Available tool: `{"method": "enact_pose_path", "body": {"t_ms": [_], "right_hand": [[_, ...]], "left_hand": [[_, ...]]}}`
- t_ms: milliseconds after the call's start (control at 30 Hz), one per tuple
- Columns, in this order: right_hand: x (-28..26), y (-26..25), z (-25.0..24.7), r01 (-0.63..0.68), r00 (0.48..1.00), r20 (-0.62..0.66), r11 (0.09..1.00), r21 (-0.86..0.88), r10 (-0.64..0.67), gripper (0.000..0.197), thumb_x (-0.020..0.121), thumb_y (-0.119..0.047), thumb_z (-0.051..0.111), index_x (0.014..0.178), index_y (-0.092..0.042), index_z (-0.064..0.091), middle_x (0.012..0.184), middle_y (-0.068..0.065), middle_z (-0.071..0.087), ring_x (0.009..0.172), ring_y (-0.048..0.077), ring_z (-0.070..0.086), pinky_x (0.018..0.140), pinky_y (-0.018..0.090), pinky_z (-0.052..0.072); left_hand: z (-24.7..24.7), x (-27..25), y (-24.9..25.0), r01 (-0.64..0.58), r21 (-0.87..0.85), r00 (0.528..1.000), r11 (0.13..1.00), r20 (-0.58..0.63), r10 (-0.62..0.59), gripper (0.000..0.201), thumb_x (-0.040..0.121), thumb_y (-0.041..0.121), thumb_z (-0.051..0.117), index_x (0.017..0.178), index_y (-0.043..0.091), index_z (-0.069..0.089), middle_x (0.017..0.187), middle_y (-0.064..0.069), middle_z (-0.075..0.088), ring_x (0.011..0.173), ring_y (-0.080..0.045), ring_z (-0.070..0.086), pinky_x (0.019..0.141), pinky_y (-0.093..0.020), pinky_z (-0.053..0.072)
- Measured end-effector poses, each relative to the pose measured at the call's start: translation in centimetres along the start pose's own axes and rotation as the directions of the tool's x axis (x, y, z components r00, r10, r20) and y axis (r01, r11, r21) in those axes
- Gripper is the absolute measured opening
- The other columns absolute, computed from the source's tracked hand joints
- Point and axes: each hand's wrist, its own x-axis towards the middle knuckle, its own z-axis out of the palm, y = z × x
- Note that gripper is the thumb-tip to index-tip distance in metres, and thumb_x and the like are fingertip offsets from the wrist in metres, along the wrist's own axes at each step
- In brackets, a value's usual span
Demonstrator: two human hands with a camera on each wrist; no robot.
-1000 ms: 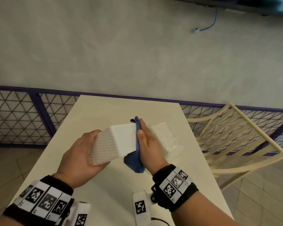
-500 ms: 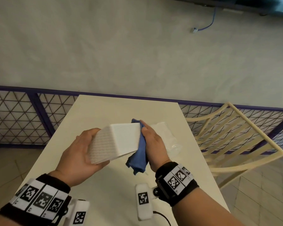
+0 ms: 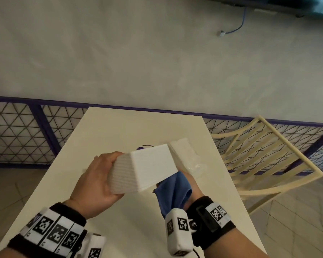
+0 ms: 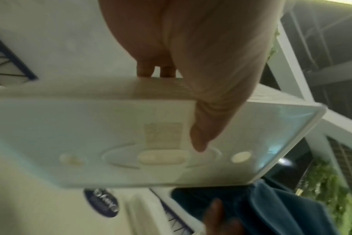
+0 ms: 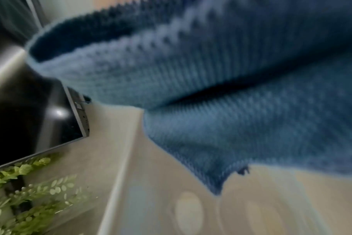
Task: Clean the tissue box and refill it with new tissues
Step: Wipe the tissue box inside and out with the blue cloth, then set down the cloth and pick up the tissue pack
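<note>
Left hand (image 3: 93,183) gripped the tissue box (image 3: 147,168) above the worktop (image 3: 119,127) while right hand (image 3: 191,185), clutching a cloth (image 3: 173,190), wiped beneath it; refilling probably came next.

We see the left hand (image 3: 95,180) gripping the tissue box's (image 3: 147,168) left end above the table (image 3: 119,127). Right of that grip, under the box's other end, sits the cloth (image 3: 172,192), probably in the right hand (image 3: 191,185). The tissue pack (image 3: 185,153) lies beyond.
</note>
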Motion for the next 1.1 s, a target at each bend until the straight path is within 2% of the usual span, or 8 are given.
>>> {"method": "enact_pose_path", "body": {"t_ms": [167, 267, 367, 467, 533, 667, 967, 1100], "right_hand": [[-1.3, 0.8, -3.6, 0.027, 0.979, -0.176, 0.921, -0.388, -0.103, 0.026, 0.098, -0.027, 0.045, 0.101, -0.013, 0.066, 0.098, 0.005, 0.072, 0.090, 0.012, 0.064, 0.075, 0.021, 0.045], [-1.3, 2.1, -5.8, 0.019, 0.972, -0.148, 0.686, -0.727, -0.184, 0.034, 0.101, -0.023, 0.034, 0.119, -0.002, 0.054, 0.125, 0.024, 0.054, 0.108, 0.029, 0.056, 0.084, 0.031, 0.045], [0.6, 4.1, -8.9, -0.105, 0.981, -0.164, 0.431, -0.896, -0.103, 0.043, 0.101, -0.034, 0.032, 0.142, -0.024, 0.037, 0.155, 0.005, 0.025, 0.137, 0.024, 0.035, 0.111, 0.031, 0.025], [1.9, 6.1, -11.5, -0.341, 0.940, -0.341, 0.165, -0.926, 0.028, 0.057, 0.095, -0.045, 0.034, 0.146, -0.048, 0.009, 0.160, -0.001, -0.008, 0.145, 0.036, 0.008, 0.113, 0.059, 0.017], [2.3, 7.1, -12.1, -0.368, 0.930, -0.365, 0.063, -0.928, 0.047, 0.060, 0.096, -0.039, 0.032, 0.146, -0.048, -0.001, 0.159, -0.002, -0.019, 0.146, 0.037, 0.000, 0.113, 0.061, 0.016], [2.6, 9.0, -11.9, -0.281, 0.958, -0.278, 0.033, -0.959, 0.078, 0.066, 0.097, -0.026, 0.036, 0.150, -0.035, -0.003, 0.159, 0.002, -0.019, 0.147, 0.033, -0.009, 0.116, 0.054, 0.015], [5.2, 11.8, -11.9, -0.338, 0.929, -0.339, -0.033, -0.940, 0.145, 0.069, 0.095, -0.020, 0.033, 0.149, -0.035, -0.008, 0.159, -0.004, -0.018, 0.146, 0.034, -0.012, 0.116, 0.057, 0.008], [5.8, 10.4, -11.3, -0.329, 0.925, -0.329, -0.033, -0.944, 0.192, 0.069, 0.095, -0.022, 0.035, 0.150, -0.035, -0.005, 0.160, -0.005, -0.017, 0.146, 0.034, -0.011, 0.115, 0.058, 0.010]], "left_hand": [[3.9, -1.1, -3.7, -0.004, 0.410, 0.998, 0.912, 0.061, -0.023, 0.070, 0.061, 0.040, 0.060, 0.127, 0.030, 0.042, 0.114, 0.005, 0.059, 0.100, -0.023, 0.053, 0.100, -0.061, 0.035], [7.4, -2.0, -5.3, -0.024, 0.543, 0.990, 0.839, 0.131, -0.056, 0.085, 0.047, 0.021, 0.079, 0.125, 0.028, 0.048, 0.112, 0.005, 0.059, 0.098, -0.027, 0.057, 0.101, -0.063, 0.027], [10.1, -2.2, -6.0, -0.084, 0.607, 0.985, 0.791, 0.170, -0.026, 0.073, 0.056, 0.011, 0.067, 0.125, 0.025, 0.048, 0.113, 0.000, 0.062, 0.099, -0.032, 0.059, 0.101, -0.062, 0.022], [11.8, -2.0, -5.9, -0.104, 0.643, 0.973, 0.759, 0.224, -0.057, 0.062, 0.065, 0.012, 0.041, 0.126, 0.024, 0.044, 0.113, -0.004, 0.066, 0.099, -0.034, 0.061, 0.098, -0.060, 0.026], [12.6, -1.9, -5.8, -0.133, 0.658, 0.956, 0.742, 0.281, -0.078, 0.077, 0.056, 0.011, 0.064, 0.128, 0.024, 0.043, 0.115, -0.004, 0.065, 0.102, -0.034, 0.059, 0.096, -0.061, 0.028], [13.9, -2.3, -6.5, -0.186, 0.637, 0.913, 0.748, 0.393, -0.107, 0.108, 0.035, 0.007, 0.082, 0.133, 0.026, 0.042, 0.121, -0.001, 0.064, 0.112, -0.029, 0.056, 0.100, -0.060, 0.021], [14.8, -2.9, -6.7, -0.051, 0.633, 0.841, 0.772, 0.444, -0.309, 0.111, 0.044, 0.027, 0.085, 0.141, 0.033, 0.032, 0.140, 0.001, 0.051, 0.129, -0.036, 0.045, 0.103, -0.062, 0.006], [15.6, -1.7, -5.7, 0.001, 0.608, 0.861, 0.794, 0.404, -0.311, 0.095, 0.084, 0.019, 0.052, 0.144, 0.040, -0.018, 0.158, 0.010, -0.010, 0.145, -0.031, -0.010, 0.105, -0.059, -0.018]]}}
